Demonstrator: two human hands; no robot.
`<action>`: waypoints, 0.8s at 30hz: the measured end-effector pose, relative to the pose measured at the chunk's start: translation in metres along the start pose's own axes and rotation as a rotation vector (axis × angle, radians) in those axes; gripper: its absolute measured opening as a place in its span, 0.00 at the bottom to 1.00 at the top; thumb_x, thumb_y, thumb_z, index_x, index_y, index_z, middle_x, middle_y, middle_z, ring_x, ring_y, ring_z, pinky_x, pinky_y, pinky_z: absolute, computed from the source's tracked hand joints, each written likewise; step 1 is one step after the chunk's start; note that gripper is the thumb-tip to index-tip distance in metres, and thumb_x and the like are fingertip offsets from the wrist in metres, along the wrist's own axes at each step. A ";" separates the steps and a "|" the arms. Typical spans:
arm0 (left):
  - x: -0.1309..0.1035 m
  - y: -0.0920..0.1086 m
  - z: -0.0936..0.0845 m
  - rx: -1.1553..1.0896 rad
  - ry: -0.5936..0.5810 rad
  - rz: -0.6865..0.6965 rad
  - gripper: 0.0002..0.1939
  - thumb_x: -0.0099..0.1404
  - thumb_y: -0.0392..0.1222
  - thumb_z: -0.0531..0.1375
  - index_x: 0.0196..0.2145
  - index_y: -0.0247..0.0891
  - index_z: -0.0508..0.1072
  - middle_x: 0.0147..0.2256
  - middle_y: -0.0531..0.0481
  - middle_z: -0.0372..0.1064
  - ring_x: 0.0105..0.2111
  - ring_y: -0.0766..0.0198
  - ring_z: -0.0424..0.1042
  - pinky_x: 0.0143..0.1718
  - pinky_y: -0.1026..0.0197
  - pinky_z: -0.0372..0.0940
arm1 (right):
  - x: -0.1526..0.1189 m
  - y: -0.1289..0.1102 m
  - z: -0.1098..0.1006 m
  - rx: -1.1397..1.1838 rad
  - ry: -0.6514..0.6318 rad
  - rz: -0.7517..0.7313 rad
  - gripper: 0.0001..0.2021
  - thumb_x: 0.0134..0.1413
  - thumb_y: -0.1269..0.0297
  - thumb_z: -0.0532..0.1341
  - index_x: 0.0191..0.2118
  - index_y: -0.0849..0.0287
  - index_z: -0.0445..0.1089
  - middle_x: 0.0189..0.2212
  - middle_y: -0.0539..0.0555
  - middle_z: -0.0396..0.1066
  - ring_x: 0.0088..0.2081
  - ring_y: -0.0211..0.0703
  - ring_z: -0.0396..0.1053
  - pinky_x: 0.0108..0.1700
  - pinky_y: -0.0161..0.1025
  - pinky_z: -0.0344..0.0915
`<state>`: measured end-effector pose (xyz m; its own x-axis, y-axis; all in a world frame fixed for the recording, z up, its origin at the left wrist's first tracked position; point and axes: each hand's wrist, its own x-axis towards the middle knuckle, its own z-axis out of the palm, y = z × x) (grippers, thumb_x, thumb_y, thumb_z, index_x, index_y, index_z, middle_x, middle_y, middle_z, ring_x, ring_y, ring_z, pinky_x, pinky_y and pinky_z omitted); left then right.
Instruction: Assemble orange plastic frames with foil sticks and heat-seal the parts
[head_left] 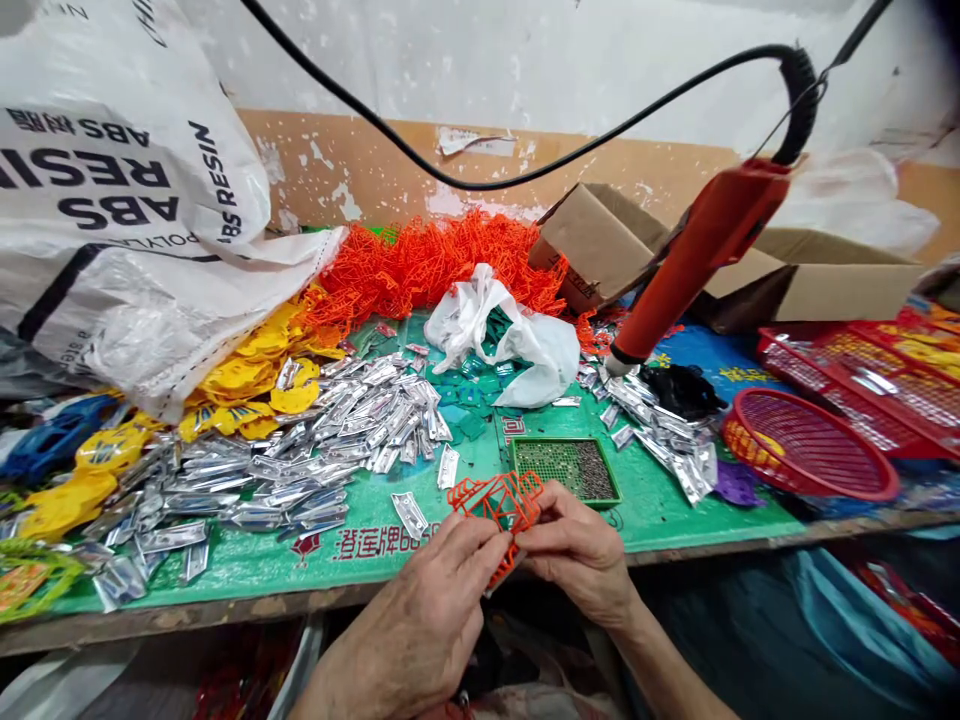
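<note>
An orange plastic lattice frame (496, 498) is held between both hands at the front edge of the table. My left hand (439, 590) grips it from the left, fingers closed, the back of the hand hiding its lower part. From the right, my right hand (577, 550) pinches the same frame between thumb and fingers. Just beyond the hands stands a green tray (541, 458) with many tiny dark metal pieces in it. A single silver metal plate (409, 515) lies left of the frame, near a large heap of silver plates (360, 425).
A red electric screwdriver (694, 265) hangs from a black cable at right. Behind are an orange frame pile (442, 262), a white plastic bag (540, 350) and cardboard boxes (600, 245). Yellow parts (240, 375) and a resin sack (112, 200) lie left; a red basket (810, 440) sits right.
</note>
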<state>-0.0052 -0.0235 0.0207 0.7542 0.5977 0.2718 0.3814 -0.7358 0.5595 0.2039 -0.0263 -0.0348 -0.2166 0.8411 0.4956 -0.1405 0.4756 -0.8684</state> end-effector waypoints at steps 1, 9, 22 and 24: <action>-0.001 0.000 0.000 0.006 -0.003 -0.001 0.28 0.57 0.20 0.47 0.53 0.34 0.65 0.46 0.41 0.69 0.49 0.56 0.67 0.55 0.50 0.67 | 0.000 0.000 0.000 -0.006 -0.002 0.004 0.15 0.57 0.71 0.67 0.47 0.46 0.77 0.39 0.53 0.65 0.40 0.43 0.68 0.42 0.40 0.66; -0.002 0.001 0.002 0.043 -0.036 -0.011 0.28 0.57 0.20 0.47 0.54 0.33 0.64 0.49 0.40 0.69 0.51 0.55 0.67 0.57 0.48 0.66 | -0.002 0.002 0.001 -0.025 0.009 -0.001 0.15 0.57 0.70 0.67 0.48 0.43 0.76 0.38 0.52 0.65 0.40 0.43 0.68 0.42 0.41 0.66; 0.000 -0.004 0.010 0.099 -0.014 -0.039 0.21 0.62 0.22 0.48 0.51 0.32 0.66 0.44 0.41 0.69 0.45 0.55 0.69 0.49 0.49 0.72 | -0.005 0.005 0.002 -0.047 0.023 0.029 0.12 0.58 0.68 0.66 0.46 0.44 0.77 0.38 0.53 0.67 0.40 0.43 0.69 0.42 0.40 0.68; 0.001 -0.003 0.011 0.124 -0.022 -0.043 0.20 0.62 0.23 0.48 0.50 0.32 0.67 0.43 0.41 0.69 0.44 0.54 0.69 0.47 0.48 0.72 | -0.005 0.007 0.002 -0.053 0.012 0.035 0.13 0.58 0.68 0.66 0.47 0.44 0.77 0.39 0.53 0.67 0.41 0.43 0.69 0.42 0.41 0.67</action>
<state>0.0002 -0.0237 0.0106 0.7469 0.6234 0.2314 0.4759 -0.7442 0.4687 0.2022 -0.0282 -0.0432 -0.2093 0.8600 0.4654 -0.0818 0.4589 -0.8847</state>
